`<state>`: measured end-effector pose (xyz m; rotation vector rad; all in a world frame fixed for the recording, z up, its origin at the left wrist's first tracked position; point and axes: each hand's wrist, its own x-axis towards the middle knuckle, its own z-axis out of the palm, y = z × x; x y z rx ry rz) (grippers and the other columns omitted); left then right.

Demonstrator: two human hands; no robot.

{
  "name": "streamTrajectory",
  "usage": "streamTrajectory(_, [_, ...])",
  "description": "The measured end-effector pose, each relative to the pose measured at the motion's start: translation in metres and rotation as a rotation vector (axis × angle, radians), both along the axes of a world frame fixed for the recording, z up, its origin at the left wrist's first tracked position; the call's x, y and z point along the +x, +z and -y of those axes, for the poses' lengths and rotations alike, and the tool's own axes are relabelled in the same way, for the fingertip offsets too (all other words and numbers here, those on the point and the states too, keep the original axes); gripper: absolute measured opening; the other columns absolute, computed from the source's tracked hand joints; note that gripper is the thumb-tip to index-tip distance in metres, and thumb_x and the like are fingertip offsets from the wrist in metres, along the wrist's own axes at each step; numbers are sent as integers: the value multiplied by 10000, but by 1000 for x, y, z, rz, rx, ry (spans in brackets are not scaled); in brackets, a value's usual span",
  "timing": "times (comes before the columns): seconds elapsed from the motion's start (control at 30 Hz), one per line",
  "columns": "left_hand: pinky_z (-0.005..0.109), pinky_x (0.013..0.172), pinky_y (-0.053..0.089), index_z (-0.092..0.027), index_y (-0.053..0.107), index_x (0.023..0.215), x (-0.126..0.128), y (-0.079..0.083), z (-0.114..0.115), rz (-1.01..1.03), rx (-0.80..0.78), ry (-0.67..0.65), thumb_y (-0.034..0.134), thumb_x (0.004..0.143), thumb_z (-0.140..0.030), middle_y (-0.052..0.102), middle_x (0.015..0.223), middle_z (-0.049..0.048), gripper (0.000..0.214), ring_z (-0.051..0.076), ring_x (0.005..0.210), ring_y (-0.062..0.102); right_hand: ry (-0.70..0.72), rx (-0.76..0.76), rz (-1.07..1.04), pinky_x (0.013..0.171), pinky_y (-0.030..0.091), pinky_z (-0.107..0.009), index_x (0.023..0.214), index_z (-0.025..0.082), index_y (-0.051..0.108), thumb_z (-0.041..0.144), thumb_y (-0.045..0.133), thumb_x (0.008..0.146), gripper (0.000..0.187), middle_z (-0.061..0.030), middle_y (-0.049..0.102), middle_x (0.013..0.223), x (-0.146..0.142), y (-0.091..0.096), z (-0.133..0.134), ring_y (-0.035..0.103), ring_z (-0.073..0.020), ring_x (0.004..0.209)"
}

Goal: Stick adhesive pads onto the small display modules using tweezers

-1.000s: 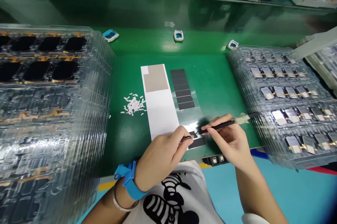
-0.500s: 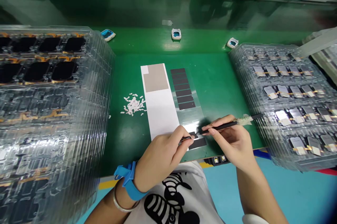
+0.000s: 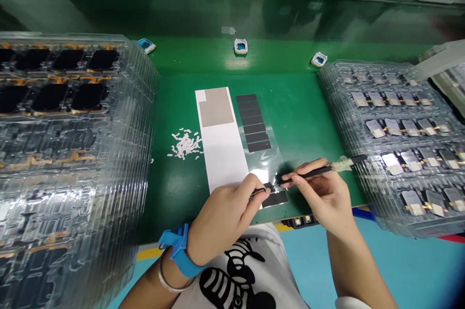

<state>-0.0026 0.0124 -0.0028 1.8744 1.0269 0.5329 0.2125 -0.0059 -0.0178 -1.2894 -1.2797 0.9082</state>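
Count at the bench: two hands, left [image 3: 223,219] and right [image 3: 321,193]. One pair of black tweezers [image 3: 308,175]. Two stacks of clear plastic trays, left stack [image 3: 72,154] and right stack [image 3: 392,154]. Three small white-and-blue parts [image 3: 240,46]. One white sheet [image 3: 221,163] bearing one grey pad [image 3: 216,108]. Seven dark strips [image 3: 253,127] in a column, plus two further dark strips [image 3: 275,198] beside the hands.

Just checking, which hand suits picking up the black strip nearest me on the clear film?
Probably your right hand: its black tweezers end beside the black strip; your left hand pinches something small.
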Motion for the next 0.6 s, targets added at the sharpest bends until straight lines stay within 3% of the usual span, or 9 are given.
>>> streamTrajectory(0.27, [248,559,456,-217,541,1066,-2,-3,3,17,-27,0,481,1027,-212,763,925,14,72,162,657,701,-84,-3,-60,642,674,-275,881,197,645,198,755,869,110,2,690,845,5,-2,0,769,-166,680])
streamTrajectory(0.4, [231,568,504,-217,586,1087,-3,-3,5,81,25,68,525,1003,-188,775,896,3,108,148,655,720,-104,1,-174,649,671,-289,919,215,629,228,730,901,103,-1,741,827,9,-4,-1,759,-155,669])
streamTrajectory(0.6, [215,824,592,-205,710,1149,-9,9,6,315,57,180,564,1009,-157,799,1132,36,207,160,984,770,-77,180,-337,684,670,-312,930,243,588,264,722,919,136,24,719,770,-20,23,-7,747,-153,705])
